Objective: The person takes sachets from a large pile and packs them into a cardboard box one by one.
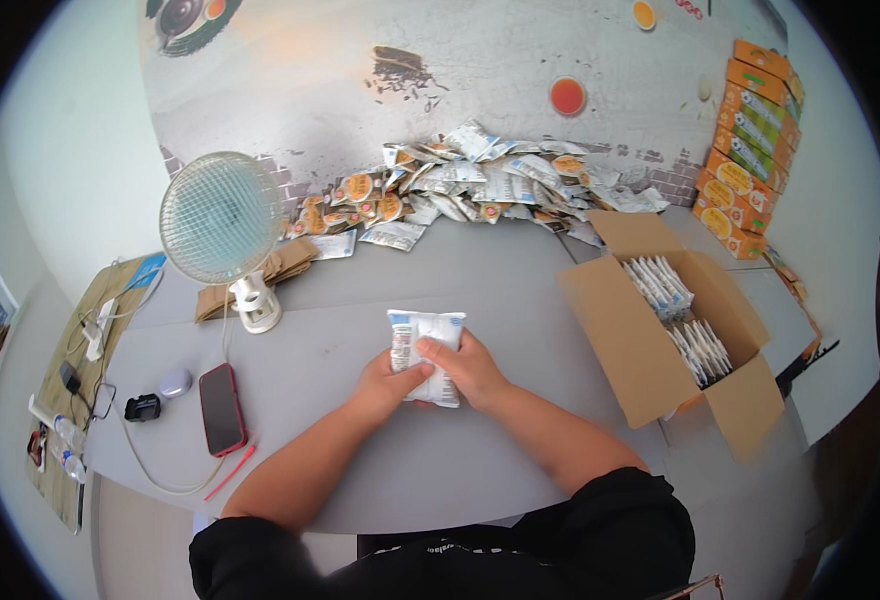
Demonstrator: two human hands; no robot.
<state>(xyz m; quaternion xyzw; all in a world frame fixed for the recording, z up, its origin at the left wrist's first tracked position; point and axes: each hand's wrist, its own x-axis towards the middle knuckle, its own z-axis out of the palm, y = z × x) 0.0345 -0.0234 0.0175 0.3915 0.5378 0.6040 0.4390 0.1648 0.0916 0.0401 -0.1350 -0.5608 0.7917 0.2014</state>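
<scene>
Between my hands, over the middle of the grey table, is a white sachet (428, 328) with blue corners and small print, held upright. My left hand (385, 383) grips its left side, thumb across the front. From the right, my right hand (468, 368) closes on the same sachet, its thumb pressed to the face. The fingers behind the packet are hidden, so I cannot tell whether it is one sachet or a few together. To the right stands an open cardboard box (600, 335) with two rows of similar white sachets (700, 350) on edge inside.
A large heap of loose sachets (460, 180) lies along the wall. At left are a fan (258, 305), folded brown cardboard (290, 262), a phone (222, 410), a red strap (230, 473) and a black case (143, 407). Orange cartons (735, 190) are stacked at far right.
</scene>
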